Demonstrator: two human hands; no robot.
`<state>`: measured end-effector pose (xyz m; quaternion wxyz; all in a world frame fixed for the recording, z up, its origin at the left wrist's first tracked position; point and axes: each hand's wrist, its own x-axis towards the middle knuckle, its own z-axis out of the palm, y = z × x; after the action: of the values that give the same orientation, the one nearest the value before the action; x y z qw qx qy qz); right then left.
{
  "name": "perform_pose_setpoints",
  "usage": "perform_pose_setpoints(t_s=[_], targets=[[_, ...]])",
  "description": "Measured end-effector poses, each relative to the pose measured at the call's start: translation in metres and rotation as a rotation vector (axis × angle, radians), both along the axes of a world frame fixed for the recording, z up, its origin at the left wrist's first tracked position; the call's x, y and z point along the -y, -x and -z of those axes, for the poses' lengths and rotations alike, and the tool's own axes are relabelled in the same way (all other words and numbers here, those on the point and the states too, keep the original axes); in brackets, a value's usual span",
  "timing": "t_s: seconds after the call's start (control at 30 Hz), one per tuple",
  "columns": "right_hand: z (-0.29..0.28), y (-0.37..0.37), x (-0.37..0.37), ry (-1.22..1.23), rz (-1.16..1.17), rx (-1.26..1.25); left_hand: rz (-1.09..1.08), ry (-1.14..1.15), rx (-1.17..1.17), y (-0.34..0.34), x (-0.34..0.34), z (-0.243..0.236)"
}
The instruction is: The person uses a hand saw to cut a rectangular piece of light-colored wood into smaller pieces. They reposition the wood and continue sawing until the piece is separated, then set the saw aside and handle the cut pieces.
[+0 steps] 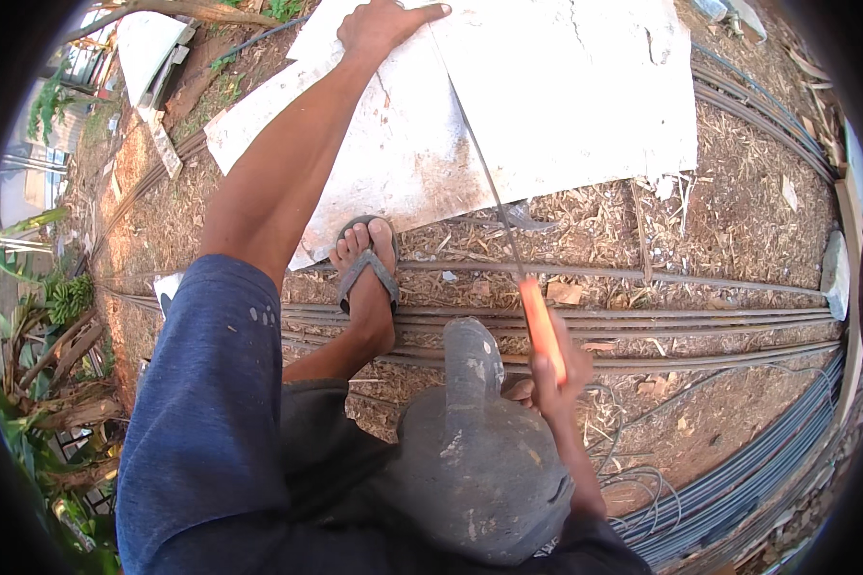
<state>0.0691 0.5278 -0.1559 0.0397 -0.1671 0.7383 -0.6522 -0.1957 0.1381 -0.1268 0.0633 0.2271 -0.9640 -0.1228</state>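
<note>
My right hand is wrapped round the orange handle of a hand saw, to the right of my knee. The thin blade, seen almost edge-on, runs up and left over a large white board. My left hand presses on the board near its far edge, thumb stretched to the right, close to the blade's far end. Brownish smudges mark the board's near part. My foot in a grey sandal rests at the board's near edge.
Long metal bars cross the ground in front of me. A bundle of rods with loose wire loops lies at lower right. Wood chips cover the soil. Green plants stand at left, and a stone block at right.
</note>
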Motion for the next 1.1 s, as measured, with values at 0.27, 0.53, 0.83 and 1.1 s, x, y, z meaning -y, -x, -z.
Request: perform_pose_setpoints(t_s=[0.27,0.53,0.83,1.1], targets=[[0.005,-0.007,0.004,-0.023,0.004,-0.034,-0.010,0.067,0.047,-0.001,0.003,0.002],[0.042,0.008,0.014,-0.189,0.025,0.049,0.081,0.047,-0.029,-0.005,-0.002,0.009],[0.039,0.001,0.049,0.028,-0.031,-0.004,0.039,-0.032,0.105,-0.012,-0.008,-0.023],[0.018,0.052,0.077,-0.012,-0.037,-0.142,-0.015,-0.093,0.032,0.011,0.038,-0.061]])
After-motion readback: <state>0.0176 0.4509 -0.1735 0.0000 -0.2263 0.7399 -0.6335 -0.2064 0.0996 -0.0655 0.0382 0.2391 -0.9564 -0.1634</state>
